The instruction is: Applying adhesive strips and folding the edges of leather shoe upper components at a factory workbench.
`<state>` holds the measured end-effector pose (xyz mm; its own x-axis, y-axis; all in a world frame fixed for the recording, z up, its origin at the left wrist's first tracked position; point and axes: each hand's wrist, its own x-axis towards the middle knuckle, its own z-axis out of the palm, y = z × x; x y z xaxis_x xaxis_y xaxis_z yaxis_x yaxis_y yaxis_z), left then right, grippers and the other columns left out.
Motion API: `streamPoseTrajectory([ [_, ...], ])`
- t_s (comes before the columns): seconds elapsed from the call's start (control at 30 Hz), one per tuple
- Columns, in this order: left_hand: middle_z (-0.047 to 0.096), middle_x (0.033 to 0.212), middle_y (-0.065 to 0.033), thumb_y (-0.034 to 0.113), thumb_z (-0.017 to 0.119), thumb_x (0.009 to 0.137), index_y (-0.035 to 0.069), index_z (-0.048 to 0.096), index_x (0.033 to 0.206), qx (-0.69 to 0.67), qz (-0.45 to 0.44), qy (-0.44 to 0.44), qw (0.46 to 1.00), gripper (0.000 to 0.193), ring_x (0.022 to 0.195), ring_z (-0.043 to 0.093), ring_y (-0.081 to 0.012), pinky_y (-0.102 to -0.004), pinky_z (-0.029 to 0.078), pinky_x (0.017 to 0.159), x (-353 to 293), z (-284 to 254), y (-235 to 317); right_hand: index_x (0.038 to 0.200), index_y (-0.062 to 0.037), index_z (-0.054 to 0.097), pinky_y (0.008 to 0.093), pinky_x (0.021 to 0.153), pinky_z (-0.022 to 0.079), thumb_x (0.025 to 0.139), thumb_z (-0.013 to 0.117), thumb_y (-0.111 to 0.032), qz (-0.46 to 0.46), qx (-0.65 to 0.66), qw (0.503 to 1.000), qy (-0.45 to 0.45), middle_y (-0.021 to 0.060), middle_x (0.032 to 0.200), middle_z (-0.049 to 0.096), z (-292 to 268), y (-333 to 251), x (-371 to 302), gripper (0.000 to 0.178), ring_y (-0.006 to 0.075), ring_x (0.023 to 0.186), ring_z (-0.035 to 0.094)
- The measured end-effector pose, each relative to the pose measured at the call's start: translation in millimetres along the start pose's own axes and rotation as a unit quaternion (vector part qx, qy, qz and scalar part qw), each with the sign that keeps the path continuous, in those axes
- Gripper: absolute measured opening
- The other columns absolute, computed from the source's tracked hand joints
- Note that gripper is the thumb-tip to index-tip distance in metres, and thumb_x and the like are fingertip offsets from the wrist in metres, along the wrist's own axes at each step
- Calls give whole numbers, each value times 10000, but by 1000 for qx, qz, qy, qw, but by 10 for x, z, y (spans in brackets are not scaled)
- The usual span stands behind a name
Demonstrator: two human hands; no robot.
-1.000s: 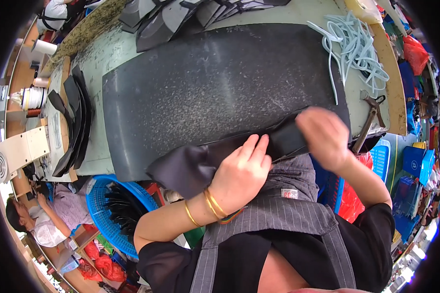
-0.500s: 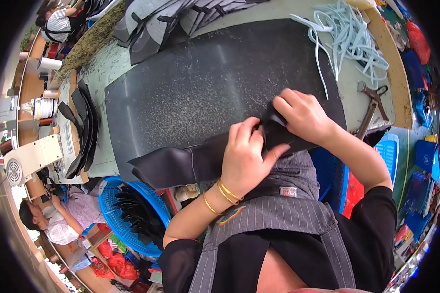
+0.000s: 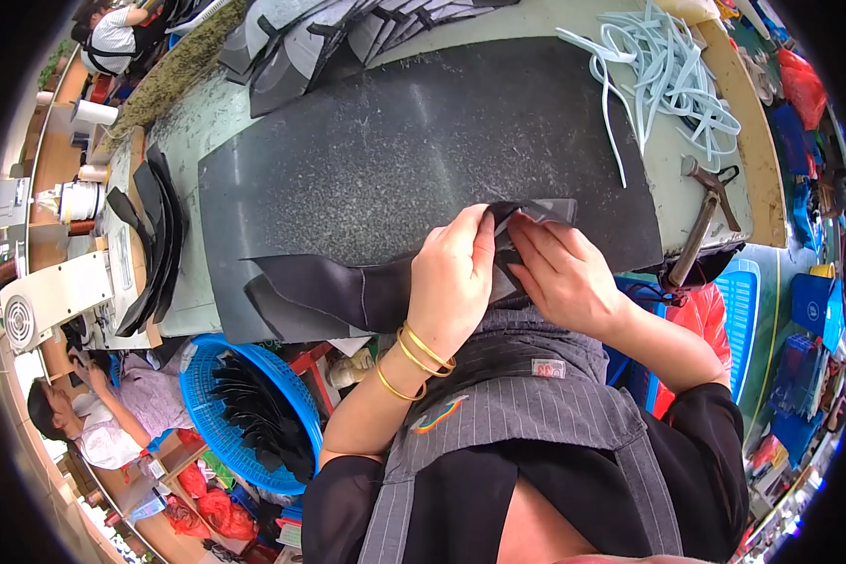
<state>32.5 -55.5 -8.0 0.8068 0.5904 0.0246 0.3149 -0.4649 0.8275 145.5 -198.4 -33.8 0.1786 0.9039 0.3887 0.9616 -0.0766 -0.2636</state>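
Note:
Both my hands grip a black, leather-like shoe upper piece (image 3: pixel 334 293) at the near edge of a dark mat (image 3: pixel 367 141). My left hand (image 3: pixel 453 273) pinches it between thumb and fingers, with gold bangles on the wrist. My right hand (image 3: pixel 566 277) is closed on the piece's other end, close beside the left. Between the hands the material is folded up, and a grey underside shows by the right fingers. The piece's free end stretches left along the mat. Fine pale scraps are scattered over the mat.
A hammer (image 3: pixel 700 226) lies at the table's right, below a tangle of pale blue strips (image 3: pixel 663 80). Dark cut pieces (image 3: pixel 301 52) are heaped at the back; more stand at left. A blue basket (image 3: pixel 197 395) holds black pieces. Two people sit at left.
My right hand has moved down and turned, and the folded part between my hands now stands raised. The left hand has shifted slightly left. The piece's free end has lifted a little onto the mat.

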Motion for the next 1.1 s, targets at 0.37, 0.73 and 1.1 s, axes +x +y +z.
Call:
streamPoseTrajectory([
  [0.37,685,1221,-140,45,674,754,-45,678,1184,274,293,16,916,440,994,625,-279,-381,532,868,-250,214,-138,1022,-13,589,257,810,480,1021,584,-228,420,571,705,-14,21,955,648,-288,463,261,215,74,890,578],
  [0.73,507,1491,-55,346,714,852,94,583,1396,311,226,-57,922,613,919,502,-265,-367,463,789,-203,328,-68,978,-41,550,335,675,549,845,750,-54,247,194,949,42,103,814,640,-66,406,335,241,263,760,689],
  [1.1,673,1236,-172,107,617,800,-15,672,1231,391,304,-71,866,451,1115,647,-244,-365,535,965,-725,-341,-280,1148,7,650,417,897,561,765,787,-341,-113,43,988,-93,158,1206,675,-157,164,26,536,303,1100,659],
])
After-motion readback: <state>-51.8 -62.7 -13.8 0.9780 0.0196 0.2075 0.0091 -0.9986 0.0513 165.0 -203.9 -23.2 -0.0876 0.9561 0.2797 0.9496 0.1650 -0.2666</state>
